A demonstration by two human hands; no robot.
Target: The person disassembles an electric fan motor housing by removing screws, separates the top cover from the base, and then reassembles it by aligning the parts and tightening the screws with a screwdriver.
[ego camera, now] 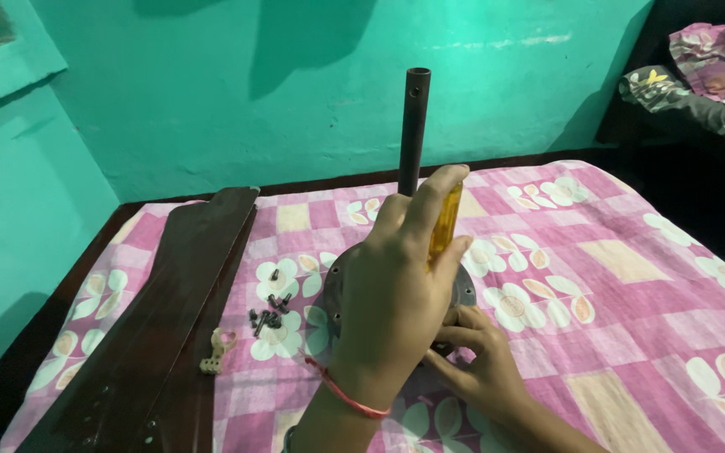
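Yellow-handled screwdriver point(445, 225) upright, tip down, left hand point(396, 294) fingers wrapped around it

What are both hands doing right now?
Left hand: closed around a yellow-handled screwdriver.
Right hand: fingers resting on the grey fan motor; grip cannot be told.

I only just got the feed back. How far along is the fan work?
Done: the dark blades lie stacked beside the motor housing, with loose screws on the bedsheet. In hand: the left hand drives a yellow-handled screwdriver down while the right hand steadies the housing. Left: I cannot tell how many screws remain.
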